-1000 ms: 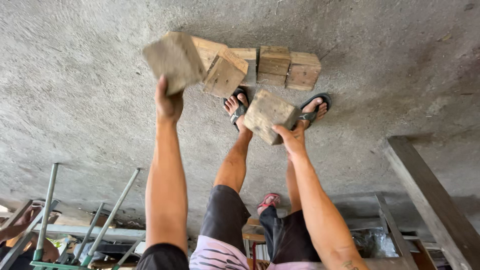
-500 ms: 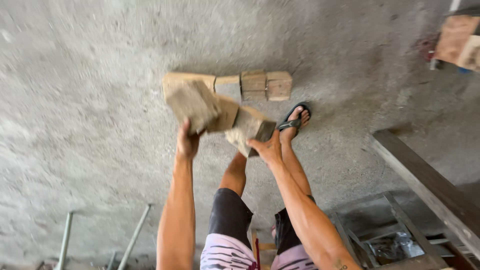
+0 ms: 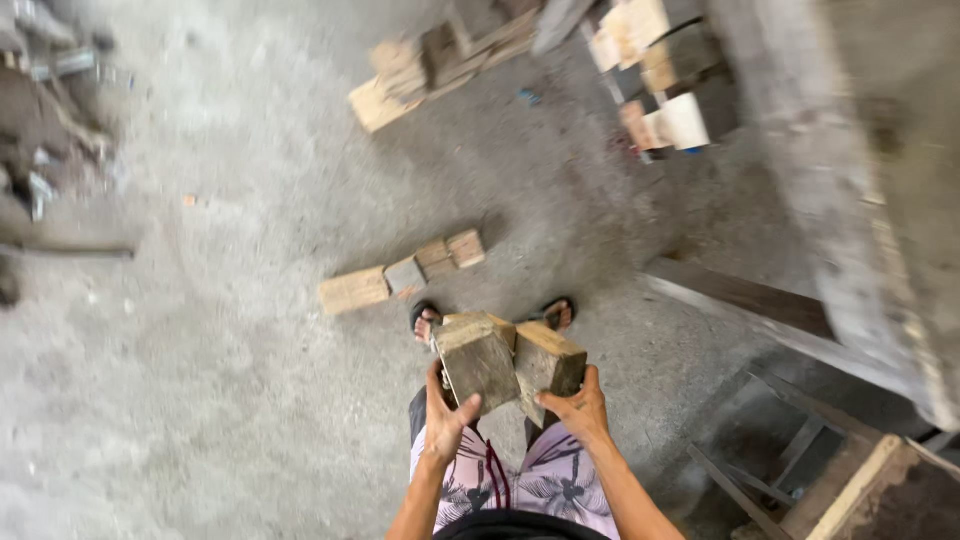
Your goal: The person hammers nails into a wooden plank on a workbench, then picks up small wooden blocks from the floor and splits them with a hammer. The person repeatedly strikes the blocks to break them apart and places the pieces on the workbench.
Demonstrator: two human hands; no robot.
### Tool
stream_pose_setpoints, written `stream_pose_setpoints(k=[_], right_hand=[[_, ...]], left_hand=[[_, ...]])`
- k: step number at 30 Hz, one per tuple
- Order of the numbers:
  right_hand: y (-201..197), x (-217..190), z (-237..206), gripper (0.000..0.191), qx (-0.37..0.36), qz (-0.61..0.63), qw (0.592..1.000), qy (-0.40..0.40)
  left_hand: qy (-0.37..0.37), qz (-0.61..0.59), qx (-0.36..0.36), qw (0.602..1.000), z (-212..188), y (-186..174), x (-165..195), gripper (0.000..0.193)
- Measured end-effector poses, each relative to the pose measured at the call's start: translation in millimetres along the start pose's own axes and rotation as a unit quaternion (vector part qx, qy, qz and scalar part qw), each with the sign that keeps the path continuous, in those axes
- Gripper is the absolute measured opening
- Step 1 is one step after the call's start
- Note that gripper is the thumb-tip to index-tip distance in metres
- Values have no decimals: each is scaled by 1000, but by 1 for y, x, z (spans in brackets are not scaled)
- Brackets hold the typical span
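I stand on a concrete floor and hold two wooden blocks close to my waist. My left hand (image 3: 443, 418) grips the grey weathered block (image 3: 478, 361) from below. My right hand (image 3: 581, 409) holds the lighter brown block (image 3: 549, 360) beside it, and the two blocks touch. A short row of wooden blocks (image 3: 402, 275) lies on the floor just beyond my sandalled feet (image 3: 428, 320).
A pile of wooden offcuts (image 3: 430, 60) lies further away on the floor. More cut blocks (image 3: 660, 80) are stacked at the upper right beside a large beam (image 3: 850, 190). A metal frame (image 3: 780, 450) stands to my right. Scrap clutter (image 3: 50, 120) lines the left edge.
I have straightened up, and both hands have lifted the two blocks from the floor row to my waist. The view now takes in far more of the floor.
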State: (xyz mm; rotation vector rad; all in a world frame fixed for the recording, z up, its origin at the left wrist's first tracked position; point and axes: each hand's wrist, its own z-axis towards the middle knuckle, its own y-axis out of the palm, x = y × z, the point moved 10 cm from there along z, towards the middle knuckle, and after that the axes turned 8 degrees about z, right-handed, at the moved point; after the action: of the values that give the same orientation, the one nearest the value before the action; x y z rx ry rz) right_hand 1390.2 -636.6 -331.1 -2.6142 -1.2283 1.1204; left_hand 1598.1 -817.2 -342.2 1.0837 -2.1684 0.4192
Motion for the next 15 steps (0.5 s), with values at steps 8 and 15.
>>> stream_pose_setpoints(k=[8,15], right_hand=[[-163,-43,-51,81,54,74,993,-80],[-339,-72,-81,85,128,164,965,-161]], left_hand=[[127,57,-76,987,-84,141,108,130],[199,99,-151,963,-159,303,189,135]])
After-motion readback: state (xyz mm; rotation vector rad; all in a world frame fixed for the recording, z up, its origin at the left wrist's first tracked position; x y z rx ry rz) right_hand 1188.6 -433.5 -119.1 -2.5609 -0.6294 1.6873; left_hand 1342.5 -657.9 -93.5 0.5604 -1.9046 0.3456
